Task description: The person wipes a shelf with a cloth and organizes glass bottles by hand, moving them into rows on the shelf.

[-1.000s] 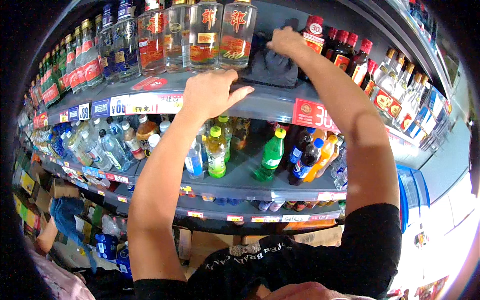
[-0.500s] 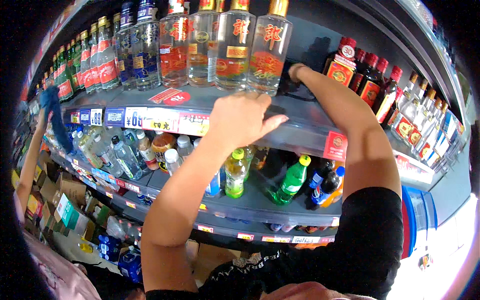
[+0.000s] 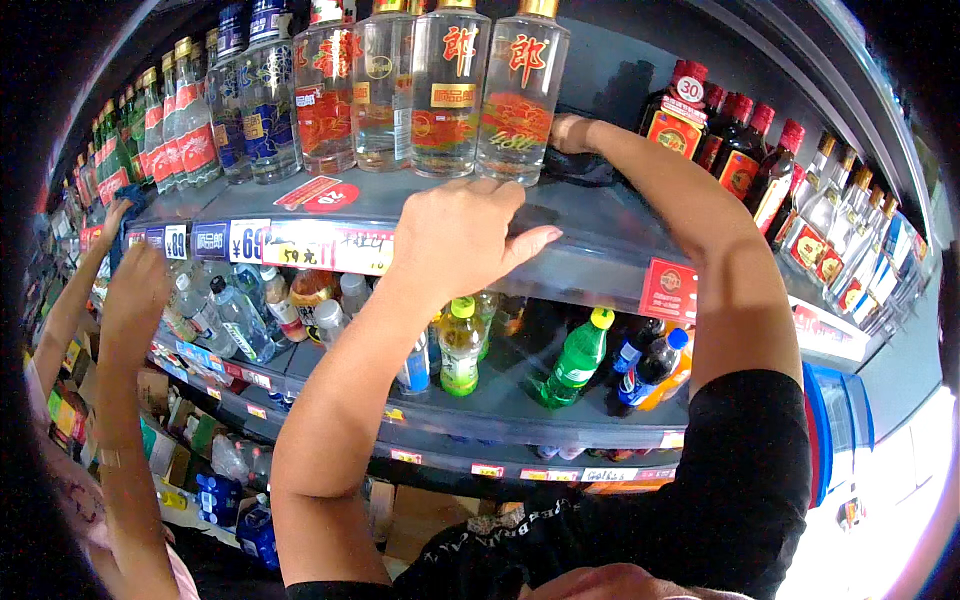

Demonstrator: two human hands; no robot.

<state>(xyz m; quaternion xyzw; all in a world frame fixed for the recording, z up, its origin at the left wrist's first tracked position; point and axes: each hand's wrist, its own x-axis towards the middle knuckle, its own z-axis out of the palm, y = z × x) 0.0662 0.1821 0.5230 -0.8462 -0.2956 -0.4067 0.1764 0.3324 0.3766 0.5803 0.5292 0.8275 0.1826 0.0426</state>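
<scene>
Dark cloth (image 3: pixel 580 165) lies bunched on the grey top shelf (image 3: pixel 600 235) in the upper middle of the frame, just right of the clear bottles with red characters (image 3: pixel 520 90) and left of the dark bottles with red caps (image 3: pixel 680 115); the right hand (image 3: pixel 572 132) rests on it, fingers pressed into the folds and gripping it, as far as the bottle in front lets one see; the left hand (image 3: pixel 465 240) lies spread over the front lip of the same shelf, palm down, fingers loose and holding nothing, seemingly bracing there.

Judging from the layout, the wiping of this shelf is partway through; the bare stretch around the cloth looks reached, while the surface under and behind the rows of bottles to the left and right of it cannot be judged for dust and appears untouched by the cloth; none of the bottles has been lifted aside.

Below, the middle shelf (image 3: pixel 520 410) carries soft-drink bottles, among them a green bottle (image 3: pixel 575 360) and a yellow-green bottle (image 3: pixel 460 350); price tags (image 3: pixel 300 245) run along the top shelf edge; at the left edge of the frame another person's arm (image 3: pixel 125 380) reaches up toward the neighbouring shelves.
</scene>
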